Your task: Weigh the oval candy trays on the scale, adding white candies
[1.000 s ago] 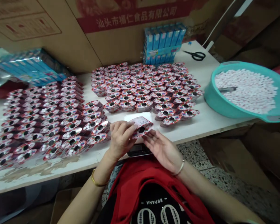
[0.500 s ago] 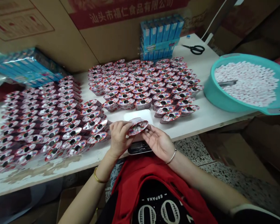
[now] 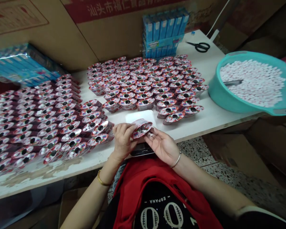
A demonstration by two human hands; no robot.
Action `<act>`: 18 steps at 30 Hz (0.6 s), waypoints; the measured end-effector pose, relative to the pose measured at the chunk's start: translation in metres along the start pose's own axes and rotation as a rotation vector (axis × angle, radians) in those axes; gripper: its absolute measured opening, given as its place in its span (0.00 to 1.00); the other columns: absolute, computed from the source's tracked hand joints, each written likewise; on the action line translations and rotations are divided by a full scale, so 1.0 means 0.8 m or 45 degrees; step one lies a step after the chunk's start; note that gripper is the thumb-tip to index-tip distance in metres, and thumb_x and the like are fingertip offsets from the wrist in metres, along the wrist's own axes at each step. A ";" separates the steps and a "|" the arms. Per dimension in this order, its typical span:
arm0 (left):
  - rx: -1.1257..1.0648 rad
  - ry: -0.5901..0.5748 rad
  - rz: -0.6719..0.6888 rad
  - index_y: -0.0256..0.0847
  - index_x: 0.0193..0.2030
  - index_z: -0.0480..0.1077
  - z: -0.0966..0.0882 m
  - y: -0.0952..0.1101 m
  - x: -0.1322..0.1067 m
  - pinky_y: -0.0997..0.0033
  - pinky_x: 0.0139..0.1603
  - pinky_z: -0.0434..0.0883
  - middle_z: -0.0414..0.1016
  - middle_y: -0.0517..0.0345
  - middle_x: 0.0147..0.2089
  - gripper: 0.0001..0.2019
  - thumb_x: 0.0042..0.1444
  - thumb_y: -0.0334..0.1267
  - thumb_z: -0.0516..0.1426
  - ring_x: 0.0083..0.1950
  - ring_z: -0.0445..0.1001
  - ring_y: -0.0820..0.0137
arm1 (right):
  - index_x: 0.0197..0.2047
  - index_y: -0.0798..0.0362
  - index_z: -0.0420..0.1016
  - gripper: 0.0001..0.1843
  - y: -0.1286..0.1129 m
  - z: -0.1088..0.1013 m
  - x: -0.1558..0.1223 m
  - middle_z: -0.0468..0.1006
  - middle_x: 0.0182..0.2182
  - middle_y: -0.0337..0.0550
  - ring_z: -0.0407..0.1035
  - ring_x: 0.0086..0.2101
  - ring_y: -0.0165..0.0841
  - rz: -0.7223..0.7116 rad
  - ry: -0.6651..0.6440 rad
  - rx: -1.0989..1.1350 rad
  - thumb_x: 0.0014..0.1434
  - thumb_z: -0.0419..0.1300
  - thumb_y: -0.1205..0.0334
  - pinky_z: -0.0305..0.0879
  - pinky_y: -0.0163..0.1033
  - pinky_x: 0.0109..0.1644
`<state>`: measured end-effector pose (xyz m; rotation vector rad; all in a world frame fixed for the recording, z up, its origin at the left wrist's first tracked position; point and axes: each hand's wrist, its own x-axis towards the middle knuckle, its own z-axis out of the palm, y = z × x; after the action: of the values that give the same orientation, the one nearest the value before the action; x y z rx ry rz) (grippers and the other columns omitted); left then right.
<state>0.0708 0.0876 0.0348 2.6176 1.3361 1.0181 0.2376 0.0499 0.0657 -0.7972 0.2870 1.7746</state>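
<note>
- Holding a small oval pack (image 3: 141, 128) at the lower middle of the frame, the left hand (image 3: 122, 140) pinches its left end between thumb and fingers.
- The pack is just above the white scale plate (image 3: 140, 115), near the front edge of the table (image 3: 205, 125).
- Its long axis goes almost left to right across the frame. The right end is a little lower and points to the right hand (image 3: 162, 147); the printed top face is turned up toward the camera.
- The right hand is palm up with fingers loosely bent, not closed. Its fingertips touch the right end of the pack, and a few white candies (image 3: 149, 135) lie on them.
- Left of the hands, rows of packs (image 3: 50, 122) come close to the left hand. More rows of packs (image 3: 145, 82) stand just behind the scale plate.
- The free table surface is a narrow strip to the right of the hands, between the rows and the table edge.
- A teal basin (image 3: 219, 95) full of white candies sits at the right, and it goes over the table edge.
- Scissors (image 3: 200, 46) and blue boxes (image 3: 163, 31) are at the far upper side, well apart from the hands.
</note>
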 end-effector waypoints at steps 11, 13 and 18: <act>-0.323 -0.144 -0.379 0.42 0.46 0.66 0.022 -0.010 0.003 0.63 0.47 0.64 0.74 0.55 0.43 0.18 0.51 0.46 0.63 0.44 0.71 0.65 | 0.40 0.56 0.76 0.10 -0.027 -0.034 -0.008 0.81 0.32 0.44 0.75 0.35 0.26 -0.247 -0.018 -0.426 0.52 0.65 0.71 0.70 0.26 0.39; -0.332 -0.158 -0.339 0.42 0.50 0.65 0.017 -0.014 0.001 0.61 0.50 0.64 0.74 0.53 0.47 0.23 0.50 0.48 0.63 0.48 0.71 0.64 | 0.39 0.56 0.76 0.10 -0.032 -0.036 -0.010 0.80 0.31 0.42 0.74 0.32 0.25 -0.249 -0.021 -0.444 0.51 0.67 0.69 0.70 0.26 0.35; -0.483 0.032 -0.378 0.42 0.56 0.63 -0.012 -0.031 0.001 0.62 0.49 0.68 0.72 0.52 0.47 0.24 0.56 0.49 0.58 0.46 0.72 0.67 | 0.38 0.56 0.76 0.13 -0.043 -0.044 -0.017 0.77 0.28 0.38 0.69 0.26 0.22 -0.227 -0.009 -0.466 0.48 0.70 0.65 0.66 0.25 0.28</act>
<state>0.0479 0.1009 0.0353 2.0702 1.3285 1.1276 0.2839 0.0322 0.0551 -1.0408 -0.1169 1.6809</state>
